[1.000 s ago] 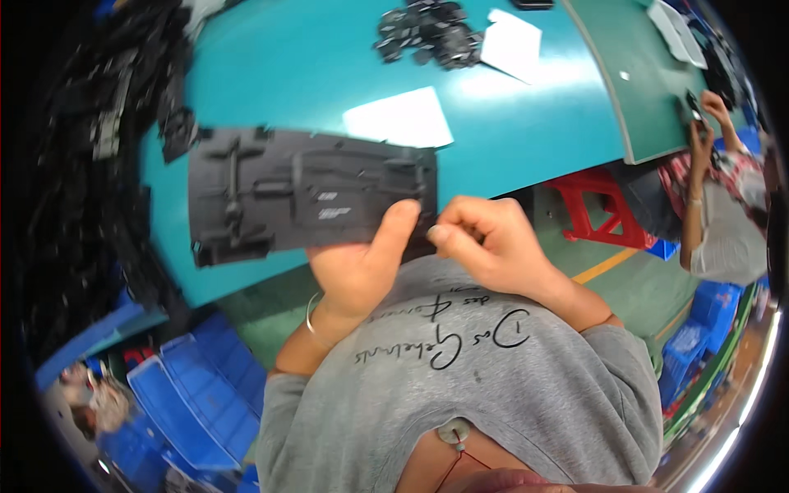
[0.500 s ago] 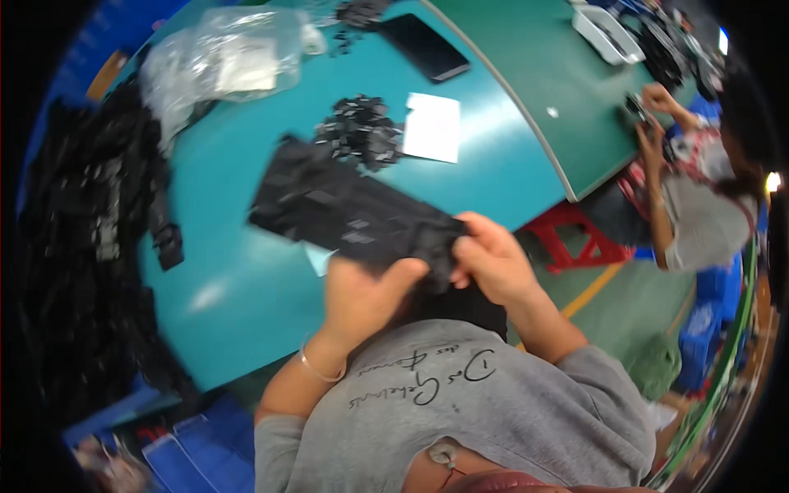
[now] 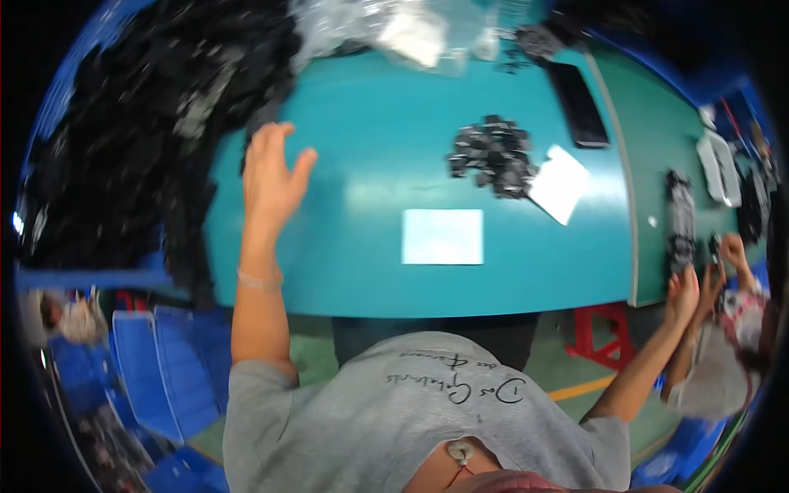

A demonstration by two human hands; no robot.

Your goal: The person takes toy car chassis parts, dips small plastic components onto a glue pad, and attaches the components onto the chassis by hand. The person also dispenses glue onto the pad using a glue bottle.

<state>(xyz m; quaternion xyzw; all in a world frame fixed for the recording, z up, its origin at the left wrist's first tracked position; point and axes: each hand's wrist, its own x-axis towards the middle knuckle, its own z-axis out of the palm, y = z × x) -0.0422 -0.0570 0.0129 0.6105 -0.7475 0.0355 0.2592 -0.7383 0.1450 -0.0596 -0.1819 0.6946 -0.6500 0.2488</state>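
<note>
At the far right, a long dark part point(image 3: 681, 218) is laid on the green table point(image 3: 649, 177), its near end met by the right hand point(image 3: 682, 297). The fingers there are bent up against that end; the view is small and blurred, so whether the part is grasped or only touched cannot be told. On the left, the left hand point(image 3: 271, 182) is held over the border of a dark heap point(image 3: 140, 156), its thumb and fingers spread and released, with nothing seen between them.

Close to the right hand, a co-worker's hand point(image 3: 734, 249) is raised beside a small dark piece point(image 3: 715, 245). In so tight a space, the long part could be knocked if either arm were swung, and a push toward the near edge could tip it off the table. The white tray point(image 3: 720, 168) beyond could be bumped as well if the part were turned.

At the left, the heap is loosely tangled, so neighbouring pieces could be dragged out onto the teal table point(image 3: 353, 123) by a careless pull. The loose black pieces point(image 3: 493, 156) in the middle could be scattered by a low sweep of the forearm, and the pale sheet point(image 3: 442, 237) nearer the body could be shifted too.
</note>
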